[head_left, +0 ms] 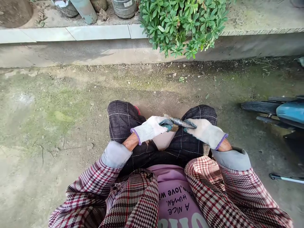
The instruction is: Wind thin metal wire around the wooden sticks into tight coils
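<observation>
My left hand point(159, 125) and my right hand point(197, 126) wear white work gloves with dark green fingers and purple cuffs. Between them, above my lap, is a slim grey rod-like thing point(177, 121) that looks wound with shiny wire. The fingers of my left hand close on its left end. At its right end, my right hand is wrapped round it, hiding that tip. A thin light brown end point(167, 116) pokes out by my left fingers. Below lies a smooth pale surface point(163, 141) between my thighs; its kind is unclear.
Ahead runs a low concrete ledge point(99, 52) edged with white tiles point(102, 32). A leafy green shrub point(182, 25) overhangs it, and several pots point(123, 8) stand on top. To the right are a blue vehicle part with a black wheel point(258, 107) and a thin pole point(287, 178).
</observation>
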Demonstrator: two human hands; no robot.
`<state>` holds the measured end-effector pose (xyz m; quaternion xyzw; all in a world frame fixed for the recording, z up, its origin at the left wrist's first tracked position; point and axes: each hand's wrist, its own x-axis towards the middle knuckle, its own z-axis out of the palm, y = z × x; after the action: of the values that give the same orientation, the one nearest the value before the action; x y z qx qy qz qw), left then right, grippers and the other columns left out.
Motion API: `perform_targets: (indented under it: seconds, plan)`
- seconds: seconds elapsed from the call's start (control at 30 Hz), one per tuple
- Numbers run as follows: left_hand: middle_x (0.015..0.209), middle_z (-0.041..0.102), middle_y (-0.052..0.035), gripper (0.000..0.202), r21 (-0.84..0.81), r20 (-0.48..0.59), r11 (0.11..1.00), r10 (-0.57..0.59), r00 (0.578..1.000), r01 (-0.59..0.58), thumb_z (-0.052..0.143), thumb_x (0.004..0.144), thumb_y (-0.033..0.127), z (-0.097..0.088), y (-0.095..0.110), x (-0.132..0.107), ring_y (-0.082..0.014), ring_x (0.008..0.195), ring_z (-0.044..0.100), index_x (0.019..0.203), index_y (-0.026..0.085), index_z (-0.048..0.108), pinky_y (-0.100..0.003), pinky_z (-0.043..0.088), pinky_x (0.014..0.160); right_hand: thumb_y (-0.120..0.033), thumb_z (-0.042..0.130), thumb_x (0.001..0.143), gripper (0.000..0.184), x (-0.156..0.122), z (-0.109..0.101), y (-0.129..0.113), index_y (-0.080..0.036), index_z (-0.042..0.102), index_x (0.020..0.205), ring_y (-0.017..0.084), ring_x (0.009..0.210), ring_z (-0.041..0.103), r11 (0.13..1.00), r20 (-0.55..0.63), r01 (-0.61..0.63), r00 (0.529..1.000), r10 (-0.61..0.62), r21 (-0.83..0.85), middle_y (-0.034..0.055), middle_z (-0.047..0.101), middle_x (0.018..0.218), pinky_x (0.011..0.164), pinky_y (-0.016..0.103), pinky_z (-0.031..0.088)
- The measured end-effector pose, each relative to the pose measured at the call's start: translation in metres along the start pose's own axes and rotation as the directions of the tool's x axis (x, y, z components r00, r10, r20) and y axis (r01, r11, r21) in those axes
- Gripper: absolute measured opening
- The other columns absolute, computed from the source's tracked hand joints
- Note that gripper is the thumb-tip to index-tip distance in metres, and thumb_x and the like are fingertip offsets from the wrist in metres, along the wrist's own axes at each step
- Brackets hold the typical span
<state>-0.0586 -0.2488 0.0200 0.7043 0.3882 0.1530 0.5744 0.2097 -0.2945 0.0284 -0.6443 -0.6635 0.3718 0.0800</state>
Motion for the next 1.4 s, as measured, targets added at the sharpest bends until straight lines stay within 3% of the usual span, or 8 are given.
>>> perform_targets:
  seconds: [0.13,0.27,0.37,0.53,0.7,0.9,1.13,1.4]
  plan:
    - [0.099,0.082,-0.0069,0.018,-0.222,0.021,0.975,-0.004,1.000,0.008,0.068,0.087,0.024,0.000,0.005,-0.001,-0.0218,0.092,0.073,0.096,0.018,0.082,-0.032,0.058,0.088,-0.035,0.073,0.079,0.012,-0.008,-0.009,-0.012,-0.023,0.067,0.079,0.016,0.060,0.054,0.951,-0.104,-0.067,0.989,0.103,0.303,0.0001,0.064,0.070,0.056,0.031,0.042]
    - [0.100,0.083,-0.0093,0.015,-0.387,0.065,0.917,-0.075,0.995,0.095,0.073,0.084,0.024,0.000,0.006,0.002,-0.0217,0.092,0.074,0.092,0.015,0.082,-0.034,0.060,0.090,-0.045,0.083,0.077,0.030,-0.019,-0.013,-0.029,-0.021,0.065,0.081,0.012,0.048,0.050,0.722,0.097,-0.121,0.993,0.075,0.682,-0.0022,0.061,0.065,0.042,0.027,0.039]
    - [0.099,0.082,-0.0125,0.019,-0.463,0.131,0.874,-0.101,0.986,0.151,0.080,0.082,0.029,-0.001,0.005,0.002,-0.0215,0.087,0.075,0.091,0.012,0.080,-0.035,0.060,0.088,-0.048,0.092,0.069,0.041,-0.021,-0.014,-0.040,-0.019,0.064,0.077,0.010,0.043,0.049,0.631,0.145,-0.146,0.988,0.054,0.762,-0.0015,0.061,0.062,0.037,0.025,0.036]
    - [0.102,0.082,-0.0150,0.039,-0.635,0.191,0.762,0.000,0.982,0.124,0.085,0.081,0.046,-0.008,0.015,-0.006,-0.0239,0.088,0.076,0.097,0.010,0.080,-0.038,0.061,0.091,-0.051,0.094,0.068,0.046,-0.020,-0.014,-0.042,-0.018,0.068,0.086,0.009,0.042,0.048,0.531,0.063,-0.145,0.984,0.169,0.835,-0.0036,0.057,0.059,0.034,0.022,0.034]
    - [0.099,0.083,-0.0126,0.040,-0.691,0.249,0.712,0.074,0.966,0.123,0.086,0.085,0.046,-0.014,0.031,-0.015,-0.0260,0.092,0.079,0.105,0.012,0.081,-0.040,0.063,0.092,-0.044,0.092,0.070,0.039,-0.025,-0.017,-0.037,-0.019,0.065,0.083,0.009,0.038,0.044,0.527,0.065,-0.154,0.981,0.184,0.836,-0.0043,0.056,0.053,0.032,0.021,0.029]
    - [0.104,0.083,-0.0171,0.038,-0.720,0.212,0.682,0.045,0.976,0.125,0.090,0.081,0.036,-0.017,0.048,-0.024,-0.0298,0.097,0.081,0.105,0.009,0.081,-0.040,0.065,0.091,-0.044,0.089,0.077,0.037,-0.032,-0.021,-0.031,-0.020,0.061,0.077,0.010,0.038,0.048,0.534,0.013,-0.076,0.992,0.122,0.842,-0.0034,0.058,0.054,0.033,0.022,0.030]
    - [0.109,0.084,-0.0101,0.026,-0.464,0.046,0.886,0.004,0.999,0.018,0.078,0.086,0.020,-0.020,0.076,-0.042,-0.0231,0.101,0.080,0.110,0.014,0.083,-0.033,0.064,0.096,-0.043,0.085,0.084,0.031,-0.039,-0.027,-0.032,-0.021,0.065,0.077,0.013,0.042,0.051,0.559,-0.062,0.049,0.998,0.005,0.828,-0.0011,0.059,0.055,0.036,0.026,0.034]
    - [0.104,0.085,-0.0065,0.019,-0.388,-0.062,0.921,0.020,0.998,-0.043,0.077,0.086,0.024,-0.019,0.082,-0.041,-0.0214,0.099,0.080,0.099,0.014,0.084,-0.029,0.063,0.096,-0.043,0.083,0.086,0.032,-0.040,-0.028,-0.039,-0.021,0.063,0.072,0.012,0.042,0.048,0.552,-0.076,0.083,0.996,-0.035,0.830,-0.0011,0.057,0.054,0.035,0.026,0.032]
